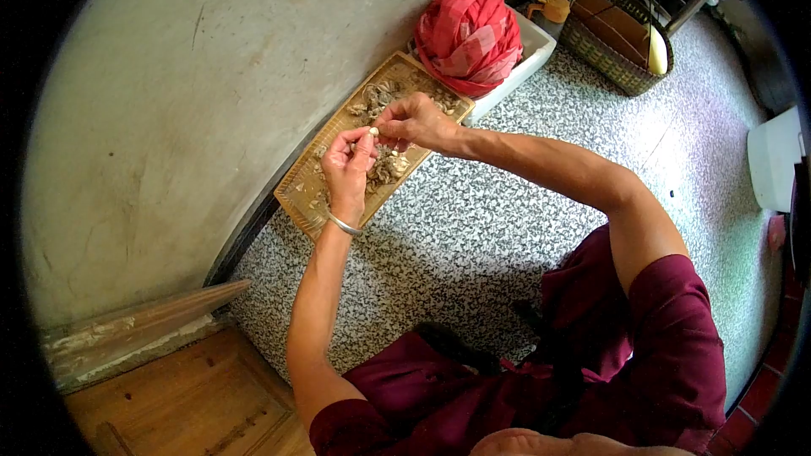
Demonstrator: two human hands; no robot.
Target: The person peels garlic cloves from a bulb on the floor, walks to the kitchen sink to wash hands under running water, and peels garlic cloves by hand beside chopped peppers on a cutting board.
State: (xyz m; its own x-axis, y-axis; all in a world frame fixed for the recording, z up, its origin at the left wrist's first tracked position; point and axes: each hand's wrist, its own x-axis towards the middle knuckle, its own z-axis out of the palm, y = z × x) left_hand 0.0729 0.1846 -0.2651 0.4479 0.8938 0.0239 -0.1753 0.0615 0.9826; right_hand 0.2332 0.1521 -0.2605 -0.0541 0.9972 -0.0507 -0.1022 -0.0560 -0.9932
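Observation:
Over a shallow woven bamboo tray (296,194), my two hands meet fingertip to fingertip. A small whitish garlic clove (374,131) shows between the thumb and finger of my left hand (348,165), which is closed on it. From the right, my right hand (418,123) pinches at the same clove with bent fingers. Garlic bulbs (390,165) and dry, papery pieces lie in the tray beneath and around the hands. A silver bangle (344,225) circles my left wrist.
A red cloth bundle (470,38) rests on a white box (534,44) beyond the tray. Farther right stand an orange-lidded container (552,8) and a woven basket (625,76). The wall (186,118) runs along the left, with a wooden door (190,397) lower left.

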